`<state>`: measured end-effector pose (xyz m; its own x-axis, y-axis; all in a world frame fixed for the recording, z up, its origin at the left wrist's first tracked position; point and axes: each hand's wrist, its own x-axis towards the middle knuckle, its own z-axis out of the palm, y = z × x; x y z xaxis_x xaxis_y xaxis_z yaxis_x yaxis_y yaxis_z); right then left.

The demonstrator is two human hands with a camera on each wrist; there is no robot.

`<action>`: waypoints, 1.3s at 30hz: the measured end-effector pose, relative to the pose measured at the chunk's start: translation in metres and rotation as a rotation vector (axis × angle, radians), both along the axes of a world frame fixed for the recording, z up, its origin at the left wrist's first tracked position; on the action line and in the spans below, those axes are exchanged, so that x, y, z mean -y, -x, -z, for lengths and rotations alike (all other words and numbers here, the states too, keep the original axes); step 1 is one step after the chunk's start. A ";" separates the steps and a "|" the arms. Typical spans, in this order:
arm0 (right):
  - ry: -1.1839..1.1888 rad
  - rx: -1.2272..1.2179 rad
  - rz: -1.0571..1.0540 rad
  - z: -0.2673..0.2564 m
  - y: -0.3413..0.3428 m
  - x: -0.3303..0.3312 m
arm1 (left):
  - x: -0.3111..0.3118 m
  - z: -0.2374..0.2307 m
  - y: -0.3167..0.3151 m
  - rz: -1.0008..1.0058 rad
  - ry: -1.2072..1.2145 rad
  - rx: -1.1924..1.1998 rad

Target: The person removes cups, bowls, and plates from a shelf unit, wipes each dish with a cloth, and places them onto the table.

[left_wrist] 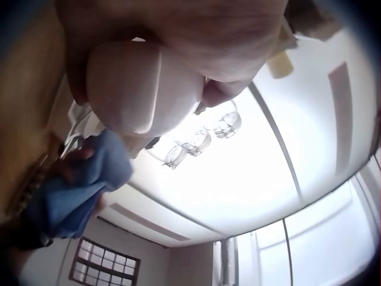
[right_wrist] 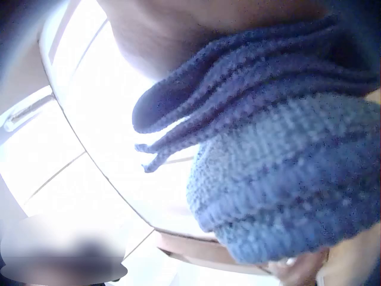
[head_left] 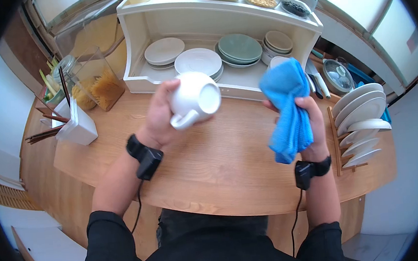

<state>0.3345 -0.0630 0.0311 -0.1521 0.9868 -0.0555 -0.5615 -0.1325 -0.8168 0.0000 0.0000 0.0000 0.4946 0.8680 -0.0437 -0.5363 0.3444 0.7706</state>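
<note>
My left hand (head_left: 161, 112) grips a white mug (head_left: 191, 95) above the table, thumb on its near side and fingers beneath. The mug is tilted, its round base turned up toward my head and its handle pointing down to the left. In the left wrist view the mug (left_wrist: 137, 89) fills the space under the palm. To the right, my right hand (head_left: 314, 122) holds a bunched blue cloth (head_left: 288, 109) that hangs in folds, apart from the mug. Up close in the right wrist view, the cloth (right_wrist: 286, 155) shows a ribbed, textured weave and covers most of the fingers.
A white shelf (head_left: 205, 86) at the back holds stacked white plates (head_left: 196, 63) and green plates (head_left: 239, 47), with jars on top. Chopsticks in a white holder (head_left: 78, 123) and a pasta container (head_left: 105, 84) stand left. Right are a plate rack (head_left: 336, 140), knives (head_left: 319, 82) and a lidded pot (head_left: 337, 76).
</note>
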 end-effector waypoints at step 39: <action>-0.465 0.495 0.001 0.055 0.116 -0.042 | 0.016 0.036 -0.003 -0.416 -0.748 -0.846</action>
